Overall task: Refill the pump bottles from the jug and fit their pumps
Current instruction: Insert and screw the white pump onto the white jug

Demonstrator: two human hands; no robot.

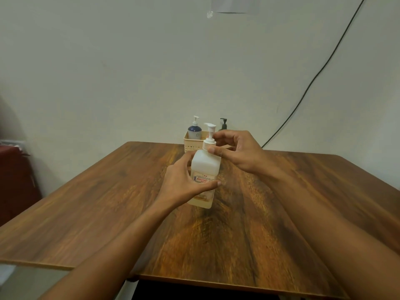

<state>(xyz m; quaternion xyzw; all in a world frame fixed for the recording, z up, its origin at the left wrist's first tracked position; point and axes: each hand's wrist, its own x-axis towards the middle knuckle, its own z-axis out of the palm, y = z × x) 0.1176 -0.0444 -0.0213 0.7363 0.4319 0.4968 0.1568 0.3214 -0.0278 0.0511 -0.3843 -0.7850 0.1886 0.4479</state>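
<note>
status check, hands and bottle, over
Left hand grips white bottle on table. Right hand pinches pump collar. Nothing blocking; basket behind.

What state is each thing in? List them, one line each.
white square bottle: upright on the table, pump on its neck, little liquid visible
pump collar: pinched by right hand
left hand: grip closed around the bottle's body
blue-and-white pump bottle: upright in the basket, pump fitted
dark pump bottle: upright at the basket, pump fitted, partly hidden
</note>
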